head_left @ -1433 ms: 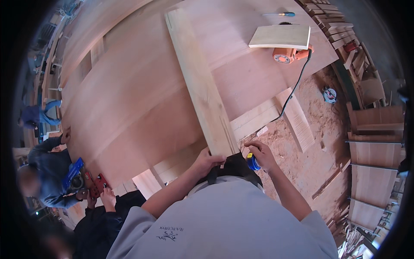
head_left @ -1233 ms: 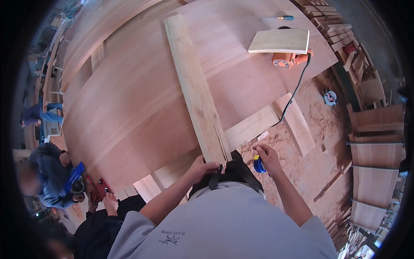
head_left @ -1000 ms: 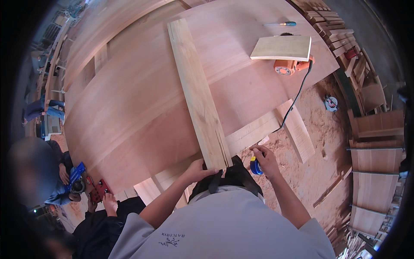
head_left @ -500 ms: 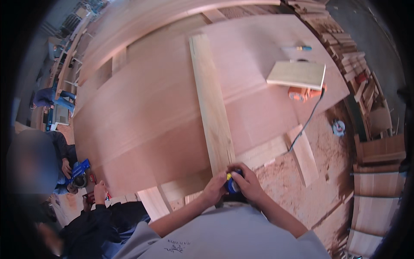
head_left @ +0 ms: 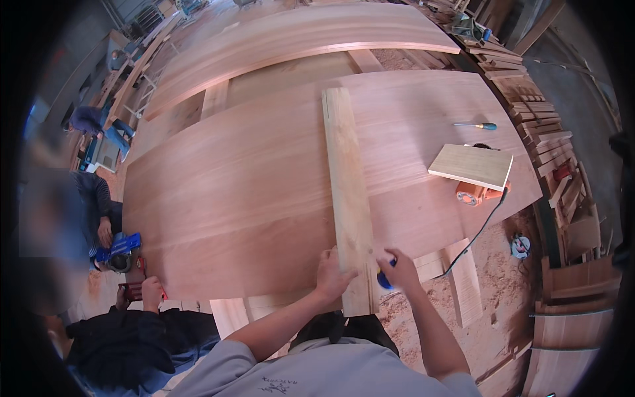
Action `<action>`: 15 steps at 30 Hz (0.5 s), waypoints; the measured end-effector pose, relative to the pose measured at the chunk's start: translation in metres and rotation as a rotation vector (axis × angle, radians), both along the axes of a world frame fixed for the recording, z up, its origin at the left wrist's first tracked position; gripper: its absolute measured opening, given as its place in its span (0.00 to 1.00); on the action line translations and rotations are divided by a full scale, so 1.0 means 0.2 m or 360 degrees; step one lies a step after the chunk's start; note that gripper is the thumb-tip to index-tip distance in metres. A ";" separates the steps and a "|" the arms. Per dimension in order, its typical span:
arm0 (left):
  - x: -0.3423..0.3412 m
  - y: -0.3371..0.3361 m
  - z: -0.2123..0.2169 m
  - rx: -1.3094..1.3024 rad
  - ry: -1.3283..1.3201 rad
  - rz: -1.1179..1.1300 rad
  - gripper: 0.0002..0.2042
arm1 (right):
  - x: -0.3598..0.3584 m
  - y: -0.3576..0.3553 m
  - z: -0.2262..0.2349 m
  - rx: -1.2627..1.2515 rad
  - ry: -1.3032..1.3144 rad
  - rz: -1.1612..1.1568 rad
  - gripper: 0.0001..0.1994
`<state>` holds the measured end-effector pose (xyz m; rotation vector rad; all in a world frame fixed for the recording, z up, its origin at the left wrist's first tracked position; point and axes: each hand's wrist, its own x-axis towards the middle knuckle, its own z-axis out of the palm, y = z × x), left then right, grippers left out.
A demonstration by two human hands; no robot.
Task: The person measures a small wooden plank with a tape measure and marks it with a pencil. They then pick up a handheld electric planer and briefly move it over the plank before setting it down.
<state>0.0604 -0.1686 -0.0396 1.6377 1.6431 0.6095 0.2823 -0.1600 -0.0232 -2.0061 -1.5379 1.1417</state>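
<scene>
Left hand (head_left: 333, 276) lies flat on the near end of the long pale plank (head_left: 348, 198), fingers spread, gripping nothing; right hand (head_left: 399, 270) is closed on a small blue-and-yellow tool (head_left: 383, 278) beside that end. The plank rests lengthwise on the plywood sheet (head_left: 231, 192); judged stiff, moderately heavy, rough-edged; grasp both long edges. Farther off: a board (head_left: 471, 165) over an orange power tool (head_left: 471, 193); a screwdriver (head_left: 476, 126).

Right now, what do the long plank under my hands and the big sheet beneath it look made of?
The long plank looks like pale, unfinished solid wood, with lengthwise grain showing. The big sheet looks like reddish plywood or veneer: smooth, matte, thin-edged; which one is uncertain. The left hand rests on the plank.
</scene>
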 end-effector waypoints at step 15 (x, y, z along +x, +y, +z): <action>0.33 -0.31 0.00 -0.0346 -0.0099 -0.0705 0.24 | 0.19 0.06 0.11 -0.0181 -0.0535 0.0077 0.27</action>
